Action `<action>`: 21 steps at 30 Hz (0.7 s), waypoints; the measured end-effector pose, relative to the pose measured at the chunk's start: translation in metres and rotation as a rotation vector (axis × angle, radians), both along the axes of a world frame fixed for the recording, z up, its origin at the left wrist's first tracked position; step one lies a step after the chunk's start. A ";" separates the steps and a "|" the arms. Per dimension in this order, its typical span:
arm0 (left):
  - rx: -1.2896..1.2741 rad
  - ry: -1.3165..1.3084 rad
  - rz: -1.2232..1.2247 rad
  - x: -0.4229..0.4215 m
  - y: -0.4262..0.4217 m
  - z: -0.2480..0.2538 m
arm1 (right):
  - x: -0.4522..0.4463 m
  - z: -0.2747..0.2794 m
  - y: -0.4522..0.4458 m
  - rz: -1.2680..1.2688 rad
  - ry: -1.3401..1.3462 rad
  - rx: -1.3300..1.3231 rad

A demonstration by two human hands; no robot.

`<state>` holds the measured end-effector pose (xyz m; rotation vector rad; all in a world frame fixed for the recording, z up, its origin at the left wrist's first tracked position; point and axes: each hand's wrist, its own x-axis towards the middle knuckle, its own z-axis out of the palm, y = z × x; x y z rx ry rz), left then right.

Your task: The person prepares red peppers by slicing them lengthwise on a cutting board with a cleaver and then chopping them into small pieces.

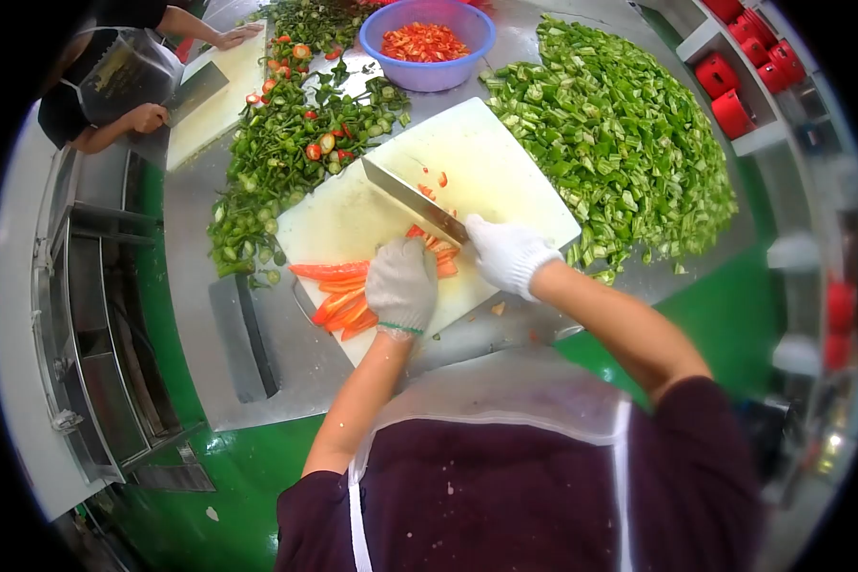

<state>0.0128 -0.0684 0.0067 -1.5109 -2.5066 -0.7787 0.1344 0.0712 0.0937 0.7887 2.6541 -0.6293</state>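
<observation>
My right hand, in a white knit glove, is closed round the handle of a cleaver. Its blade slants to the upper left, over the white cutting board. My left hand, in a greyish glove with a green cuff edge, presses down with curled fingers on red pepper strips. The strips fan out to its left, and cut ends show at its right, beside the blade. A few small red pieces lie beyond the blade. My left fingertips are mostly hidden under the glove's back.
Chopped green peppers are heaped at the right. Pepper stems and tops lie at the left. A purple basin of chopped red pepper stands behind the board. Across the table, a co-worker's hand grips another cleaver over a second board.
</observation>
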 end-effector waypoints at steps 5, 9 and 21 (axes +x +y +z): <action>-0.058 0.006 0.019 0.002 0.001 0.007 | 0.027 0.034 -0.010 0.076 -0.139 -0.051; -0.053 0.071 0.007 0.001 0.002 0.001 | -0.013 0.015 -0.011 -0.278 -0.240 -0.420; -0.035 0.033 0.049 0.004 0.003 -0.001 | 0.029 0.013 -0.001 0.155 -0.027 -0.113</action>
